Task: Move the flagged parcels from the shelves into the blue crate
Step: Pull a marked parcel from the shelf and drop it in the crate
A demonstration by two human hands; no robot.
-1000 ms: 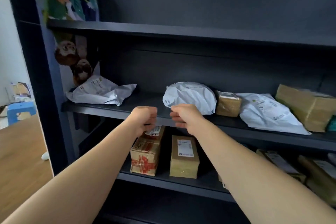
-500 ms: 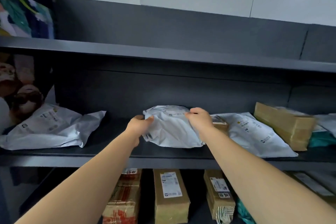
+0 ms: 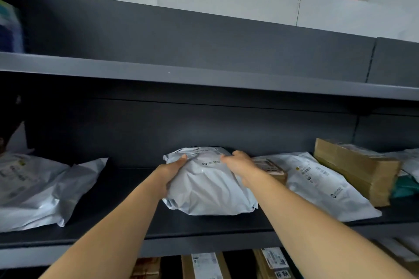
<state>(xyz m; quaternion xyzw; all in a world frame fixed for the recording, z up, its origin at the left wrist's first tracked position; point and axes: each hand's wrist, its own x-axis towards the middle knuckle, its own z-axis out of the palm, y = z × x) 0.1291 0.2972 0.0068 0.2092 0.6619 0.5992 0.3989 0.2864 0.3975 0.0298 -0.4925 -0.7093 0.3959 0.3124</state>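
A puffy white plastic mailer parcel [image 3: 207, 186] lies in the middle of the dark shelf [image 3: 127, 226]. My left hand [image 3: 171, 171] grips its left edge, thumb on top. My right hand [image 3: 239, 165] grips its upper right corner, fingers curled over the far side. No flag shows on the parcel from here. The blue crate is out of view.
A white mailer [image 3: 34, 190] lies at the left of the same shelf. To the right are a small brown box [image 3: 272, 169], another white mailer [image 3: 322, 184] and a large cardboard box [image 3: 358, 169]. More brown boxes [image 3: 204, 266] stand on the shelf below. An upper shelf [image 3: 204, 77] overhangs.
Both hands have reached from the shelf's front edge onto the middle white mailer and taken hold of its two sides. The view has tilted up and closed in on the shelf.
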